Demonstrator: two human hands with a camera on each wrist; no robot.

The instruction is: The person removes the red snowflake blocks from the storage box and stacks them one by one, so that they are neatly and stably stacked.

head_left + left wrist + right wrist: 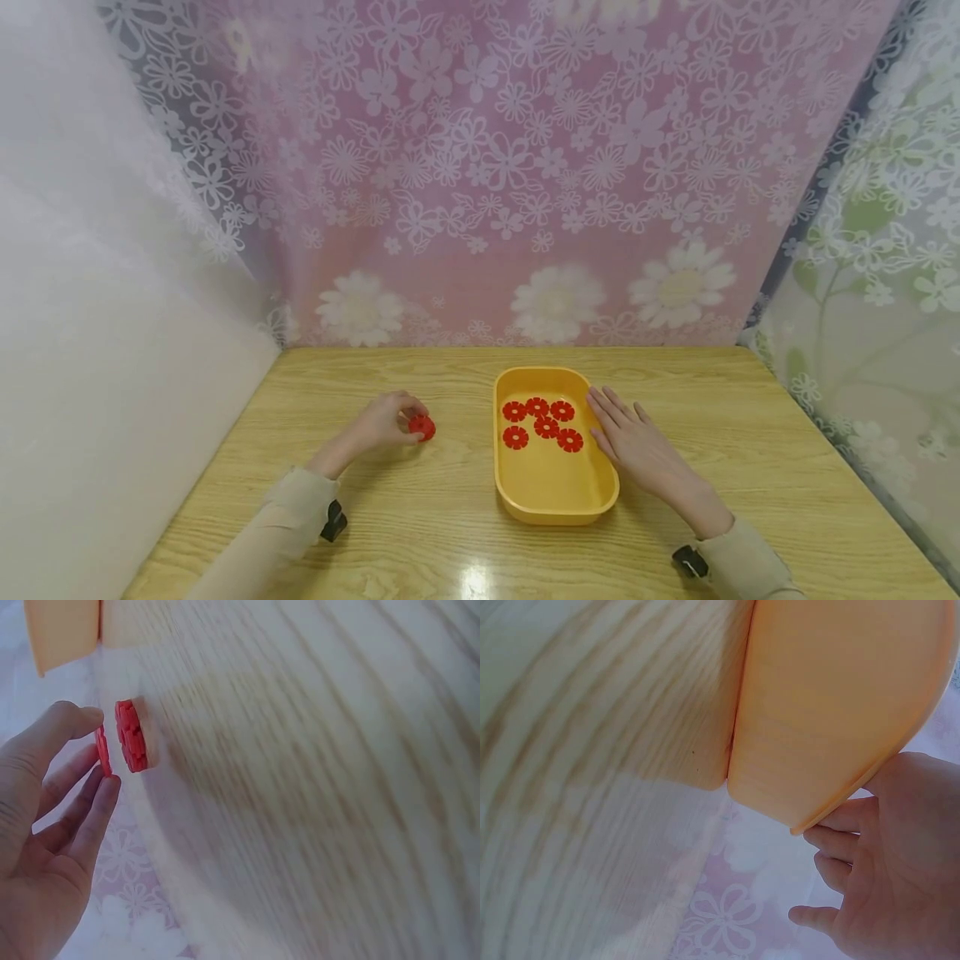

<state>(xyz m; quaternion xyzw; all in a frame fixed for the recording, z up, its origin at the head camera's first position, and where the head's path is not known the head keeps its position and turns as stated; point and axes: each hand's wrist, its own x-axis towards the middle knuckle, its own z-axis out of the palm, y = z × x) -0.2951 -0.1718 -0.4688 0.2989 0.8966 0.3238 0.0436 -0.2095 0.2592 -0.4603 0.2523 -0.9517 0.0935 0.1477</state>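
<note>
In the head view my left hand (pixel 386 421) is left of the yellow tub (pixel 555 492), low over the table. Between its thumb and fingertips it pinches a thin red notched disc (pixel 103 752), seen edge-on in the left wrist view. Just beneath that disc, a small stack of red notched discs (pixel 131 736) sits on the table, a narrow gap between them. My right hand (pixel 641 450) rests on the tub's right rim with its fingers extended. Several flat red flower-shaped discs (pixel 515 437) lie inside the tub, toward its far half.
The wood-grain table (pixel 360 550) ends at a pink flowered cloth (pixel 480 275) behind it. A white cloth (pixel 135 333) hangs at the left, and a flowered one (pixel 885 333) at the right. The tub stands right of the table's middle.
</note>
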